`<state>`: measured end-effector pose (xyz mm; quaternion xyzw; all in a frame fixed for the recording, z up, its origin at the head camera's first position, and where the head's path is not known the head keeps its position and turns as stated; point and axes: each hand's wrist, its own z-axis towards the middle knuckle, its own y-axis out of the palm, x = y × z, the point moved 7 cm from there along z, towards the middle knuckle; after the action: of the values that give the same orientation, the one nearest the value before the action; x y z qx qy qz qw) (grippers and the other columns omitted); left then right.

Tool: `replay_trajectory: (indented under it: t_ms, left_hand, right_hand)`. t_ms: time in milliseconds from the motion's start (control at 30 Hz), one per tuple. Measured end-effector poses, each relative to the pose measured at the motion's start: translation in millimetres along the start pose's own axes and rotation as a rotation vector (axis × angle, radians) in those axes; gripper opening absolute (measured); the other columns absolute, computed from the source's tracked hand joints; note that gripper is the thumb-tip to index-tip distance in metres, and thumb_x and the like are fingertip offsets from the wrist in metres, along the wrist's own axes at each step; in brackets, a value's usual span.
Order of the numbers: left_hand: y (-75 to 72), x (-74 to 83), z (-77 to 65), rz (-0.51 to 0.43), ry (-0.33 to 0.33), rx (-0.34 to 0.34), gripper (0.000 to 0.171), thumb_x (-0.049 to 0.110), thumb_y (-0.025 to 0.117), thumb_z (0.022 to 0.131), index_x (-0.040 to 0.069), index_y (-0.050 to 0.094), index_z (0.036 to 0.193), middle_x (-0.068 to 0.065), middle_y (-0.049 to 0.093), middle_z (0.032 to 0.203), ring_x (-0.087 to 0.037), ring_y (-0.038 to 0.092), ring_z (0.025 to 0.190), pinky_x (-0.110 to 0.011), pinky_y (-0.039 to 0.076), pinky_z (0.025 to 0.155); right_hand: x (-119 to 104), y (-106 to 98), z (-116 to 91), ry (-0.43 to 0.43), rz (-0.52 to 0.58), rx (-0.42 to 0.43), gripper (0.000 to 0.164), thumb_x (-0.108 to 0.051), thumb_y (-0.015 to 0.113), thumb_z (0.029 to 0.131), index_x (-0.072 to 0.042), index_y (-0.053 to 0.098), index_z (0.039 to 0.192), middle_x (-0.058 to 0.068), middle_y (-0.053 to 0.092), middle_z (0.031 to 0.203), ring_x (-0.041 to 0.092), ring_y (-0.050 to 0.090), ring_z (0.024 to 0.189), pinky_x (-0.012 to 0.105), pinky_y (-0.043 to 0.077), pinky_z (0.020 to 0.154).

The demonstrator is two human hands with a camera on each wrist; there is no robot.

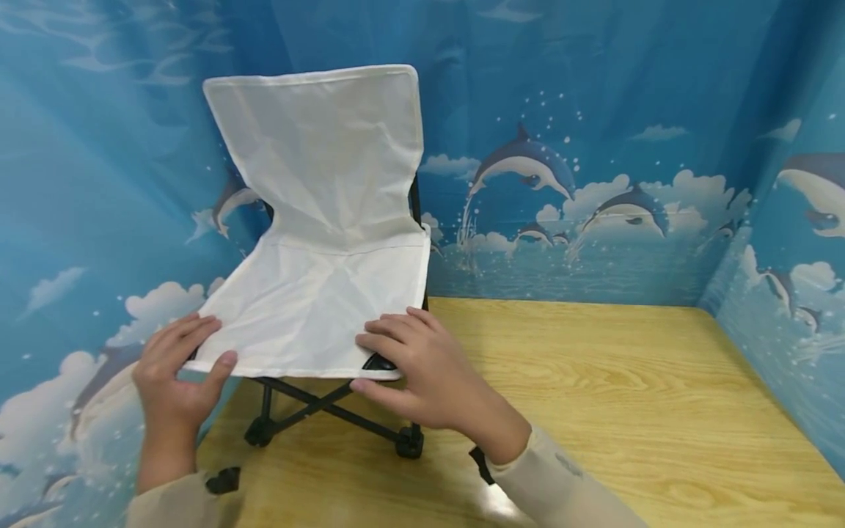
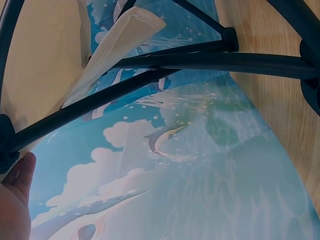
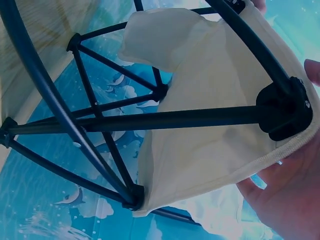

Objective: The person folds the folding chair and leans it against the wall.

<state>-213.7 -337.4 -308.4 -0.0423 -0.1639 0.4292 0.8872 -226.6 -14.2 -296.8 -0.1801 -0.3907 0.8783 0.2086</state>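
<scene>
A folding chair (image 1: 317, 293) with white cloth and a dark tubular frame stands upright and unfolded. My left hand (image 1: 178, 367) rests on the front left corner of its seat, fingers on the cloth and thumb by the front edge. On the front right corner lies my right hand (image 1: 422, 367), fingers spread over the cloth, its thumb along the front edge beside a black corner piece (image 1: 379, 362). The right wrist view looks up under the seat, where a black joint (image 3: 285, 110) sits at the cloth's corner. Crossed dark tubes (image 2: 210, 65) pass below the seat in the left wrist view.
The chair's black feet (image 1: 409, 442) stand on a wood-grain surface (image 1: 627, 381), which extends to the right. Blue curtains (image 1: 594, 88) printed with dolphins and clouds surround it at the back and sides, close to the chair's left side.
</scene>
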Motion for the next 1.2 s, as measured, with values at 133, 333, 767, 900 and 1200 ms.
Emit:
replay_trajectory:
  t_ms: [133, 333, 767, 900, 1200]
  left_hand:
    - [-0.2, -4.8, -3.2, 0.014, -0.008, 0.004, 0.066, 0.062, 0.075, 0.089, -0.002, 0.082, 0.108, -0.033, 0.075, 0.104, 0.000, 0.062, 0.126, -0.021, 0.039, 0.117]
    - [-2.1, -8.2, -6.8, 0.013, -0.022, 0.032, 0.060, 0.057, 0.077, 0.088, 0.001, 0.083, 0.107, -0.033, 0.075, 0.102, -0.003, 0.065, 0.125, -0.021, 0.040, 0.116]
    - [0.5, -5.2, -5.3, 0.001, -0.021, 0.080, 0.060, 0.057, 0.077, 0.088, -0.001, 0.083, 0.104, -0.034, 0.074, 0.098, -0.002, 0.066, 0.122, -0.020, 0.042, 0.114]
    - [1.3, -4.5, -5.8, -0.003, -0.028, 0.086, 0.059, 0.055, 0.077, 0.088, -0.001, 0.083, 0.104, -0.035, 0.074, 0.098, -0.001, 0.066, 0.122, -0.020, 0.042, 0.114]
    - [0.2, 2.7, -4.9, -0.008, -0.021, 0.124, 0.063, 0.059, 0.077, 0.088, -0.002, 0.083, 0.103, -0.035, 0.074, 0.096, 0.001, 0.066, 0.120, -0.018, 0.043, 0.112]
  right_hand:
    - [-2, 2, 8, -0.015, 0.007, -0.015, 0.051, -0.056, 0.067, 0.100, -0.024, 0.069, 0.139, -0.001, 0.068, 0.143, 0.018, 0.061, 0.136, 0.047, 0.045, 0.118]
    - [-5, 11, 12, -0.009, 0.020, -0.082, 0.051, -0.057, 0.062, 0.102, -0.025, 0.067, 0.142, 0.000, 0.066, 0.148, 0.020, 0.060, 0.139, 0.044, 0.046, 0.118]
    - [-6, 13, 6, -0.050, 0.005, -0.025, 0.049, -0.053, 0.057, 0.106, -0.023, 0.068, 0.143, 0.001, 0.069, 0.144, 0.022, 0.063, 0.137, 0.043, 0.049, 0.115]
    - [-7, 12, 4, -0.072, -0.017, 0.010, 0.048, -0.052, 0.056, 0.107, -0.022, 0.069, 0.142, 0.002, 0.070, 0.142, 0.021, 0.065, 0.135, 0.042, 0.051, 0.113]
    - [-8, 10, 2, -0.067, -0.019, 0.040, 0.048, -0.053, 0.055, 0.108, -0.021, 0.070, 0.141, 0.002, 0.072, 0.140, 0.020, 0.066, 0.133, 0.042, 0.052, 0.112]
